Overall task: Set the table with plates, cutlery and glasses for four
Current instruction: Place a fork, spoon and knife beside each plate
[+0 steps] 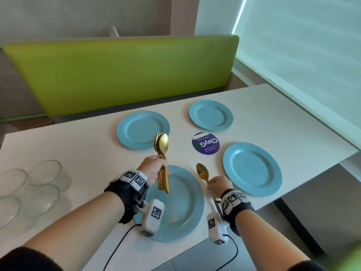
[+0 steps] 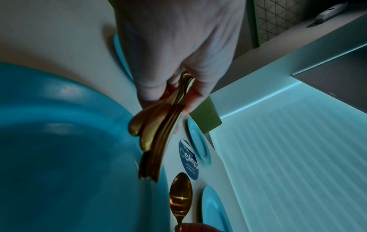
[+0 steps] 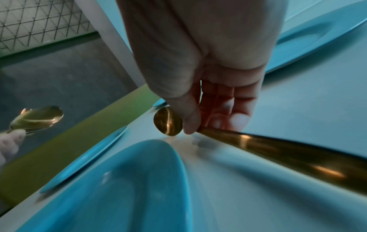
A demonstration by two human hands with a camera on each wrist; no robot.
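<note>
Gold cutlery bundle point(image 1: 163, 163) gripped in left hand point(image 1: 154, 167) over near blue plate point(image 1: 181, 216); single gold spoon point(image 1: 203, 173) pinched by right hand point(image 1: 218, 184) beside plate.

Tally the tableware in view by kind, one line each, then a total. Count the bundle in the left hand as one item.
Blue plates: 4, all on the table
Clear glasses: 4, grouped at the left
Single gold spoon in the right hand: 1
Gold cutlery bundle in the left hand: 1; pieces inside cannot be counted
Total: 10

White table point(image 1: 82, 145): plates point(image 1: 252, 169), glasses point(image 1: 46, 173), sticker point(image 1: 205, 143)
</note>
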